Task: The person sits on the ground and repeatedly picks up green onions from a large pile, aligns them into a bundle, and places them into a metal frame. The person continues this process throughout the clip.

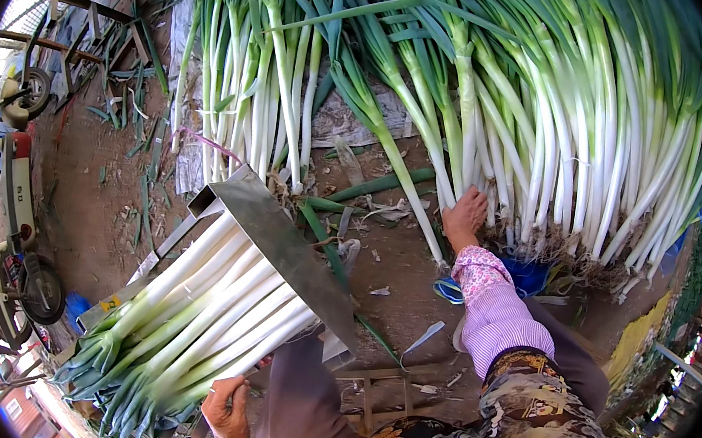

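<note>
My right hand (465, 215) is closed around the root ends of long Welsh onions at the near edge of a big pile (565, 139). One separate stalk (404, 173) slants down just left of that hand. In front of my left side, a sheet-metal rack (286, 254) holds a row of Welsh onions (200, 312), their root ends covered by its plate and their cut green tops toward the lower left. My left hand (228, 408), with a ring and a bracelet, is beside the nearest stalks in the rack, fingers curled. Whether it grips one is not clear.
Another bunch of onions (255, 93) lies on a pale sheet (368, 115) at the back. Leaf scraps (148, 198) litter the dirt floor (86, 172). An electric scooter (18, 184) stands at the left. Blue plastic (524, 276) is by my right forearm, with a wooden frame (371, 391) below.
</note>
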`<state>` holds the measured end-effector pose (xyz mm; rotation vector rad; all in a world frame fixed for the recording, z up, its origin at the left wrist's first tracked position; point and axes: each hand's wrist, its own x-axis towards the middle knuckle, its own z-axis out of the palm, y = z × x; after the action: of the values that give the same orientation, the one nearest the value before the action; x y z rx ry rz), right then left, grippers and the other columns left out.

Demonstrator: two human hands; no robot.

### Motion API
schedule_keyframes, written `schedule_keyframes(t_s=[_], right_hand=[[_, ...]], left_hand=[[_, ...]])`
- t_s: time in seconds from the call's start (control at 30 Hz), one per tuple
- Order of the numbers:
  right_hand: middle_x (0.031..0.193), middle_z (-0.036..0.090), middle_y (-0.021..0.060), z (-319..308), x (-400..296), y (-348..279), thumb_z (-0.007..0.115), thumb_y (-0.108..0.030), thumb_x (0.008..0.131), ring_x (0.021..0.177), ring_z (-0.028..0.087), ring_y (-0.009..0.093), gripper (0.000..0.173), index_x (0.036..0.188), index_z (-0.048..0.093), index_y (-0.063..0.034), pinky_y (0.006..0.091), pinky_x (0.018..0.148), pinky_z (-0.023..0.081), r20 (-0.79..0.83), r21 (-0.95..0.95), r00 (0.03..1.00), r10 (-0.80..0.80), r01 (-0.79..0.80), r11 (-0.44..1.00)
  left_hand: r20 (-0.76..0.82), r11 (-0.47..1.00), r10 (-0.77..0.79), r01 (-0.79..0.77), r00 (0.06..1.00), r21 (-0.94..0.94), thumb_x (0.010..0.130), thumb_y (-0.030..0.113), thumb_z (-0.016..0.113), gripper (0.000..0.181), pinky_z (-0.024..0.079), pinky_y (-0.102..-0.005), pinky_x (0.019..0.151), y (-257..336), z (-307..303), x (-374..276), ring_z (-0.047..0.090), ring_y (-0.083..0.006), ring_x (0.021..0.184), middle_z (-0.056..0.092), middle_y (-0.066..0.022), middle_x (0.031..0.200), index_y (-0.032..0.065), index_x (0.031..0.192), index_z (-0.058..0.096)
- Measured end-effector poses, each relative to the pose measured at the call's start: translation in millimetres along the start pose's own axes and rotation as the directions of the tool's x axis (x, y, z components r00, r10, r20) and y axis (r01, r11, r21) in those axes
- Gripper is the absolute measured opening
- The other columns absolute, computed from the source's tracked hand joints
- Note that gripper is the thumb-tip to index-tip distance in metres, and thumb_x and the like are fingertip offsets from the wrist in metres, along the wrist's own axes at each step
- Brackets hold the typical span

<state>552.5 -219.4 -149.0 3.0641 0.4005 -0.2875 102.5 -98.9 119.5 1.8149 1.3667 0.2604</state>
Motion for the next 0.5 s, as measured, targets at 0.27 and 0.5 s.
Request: schedule_keyframes(t_s=[0.27, 0.5], right_hand=[[0.109, 0.053, 0.0306, -20, -15, -4, 0.08, -0.015, 0.063, 0.098, 0.057, 0.044, 0.068, 0.109, 0.035, 0.0077, 0.0428, 0.093, 0.045, 0.326, 0.446, 0.943, -0.066, -0.092, 0.89], [0.073, 0.057, 0.0119, -138, -74, 0, 0.072, 0.0, 0.063, 0.063, 0.06, 0.022, 0.032, 0.088, 0.053, 0.0068, 0.0346, 0.056, 0.051, 0.465, 0.869, 0.738, -0.489, -0.276, 0.41]], left_hand=[[-0.174, 0.996, 0.081, -0.088, 0.981, -0.034, 0.086, -0.006, 0.058, 0.008, 0.048, -0.0267, 0.064, 43, -23, -19, 0.061, -0.0164, 0.069, 0.063, -0.0096, 0.076, -0.0033, 0.091, 0.063], [-0.21, 0.712, -0.073, -0.096, 0.975, -0.696, 0.09, 0.005, 0.059, 0.018, 0.052, -0.0275, 0.067, 154, -5, -26, 0.063, -0.0174, 0.073, 0.065, -0.0115, 0.089, -0.0019, 0.106, 0.063]])
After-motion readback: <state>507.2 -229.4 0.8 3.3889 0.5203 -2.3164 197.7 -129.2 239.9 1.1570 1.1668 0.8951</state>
